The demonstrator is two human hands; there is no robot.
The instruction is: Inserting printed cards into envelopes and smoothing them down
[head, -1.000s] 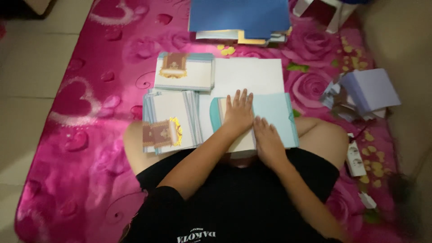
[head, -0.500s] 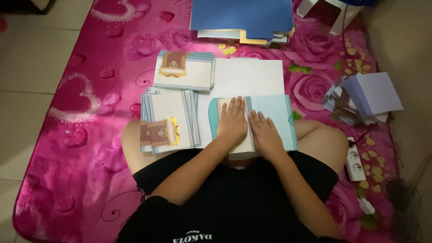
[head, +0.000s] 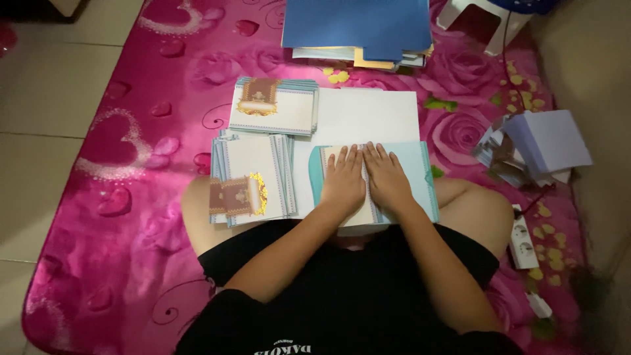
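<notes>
My left hand (head: 343, 182) and my right hand (head: 388, 179) lie flat, side by side, fingers together, pressing on a folded light-blue card (head: 420, 177) that rests on a white board (head: 368, 115) across my lap. Left of my hands sits a stack of cream cards with brown and gold ornament (head: 250, 181). A second stack of the same cards (head: 273, 105) lies just beyond it.
I sit cross-legged on a pink rose-patterned mat (head: 131, 217). A pile of blue sheets (head: 358, 26) lies at the far edge. A heap of pale purple paper (head: 542, 144) is at the right, with a white power strip (head: 522, 243) near my knee and a white stool (head: 486, 20) behind.
My hands have drawn together at the middle of the blue card; a second ago the right hand sat lower and nearer me. They now lie level, side by side.
</notes>
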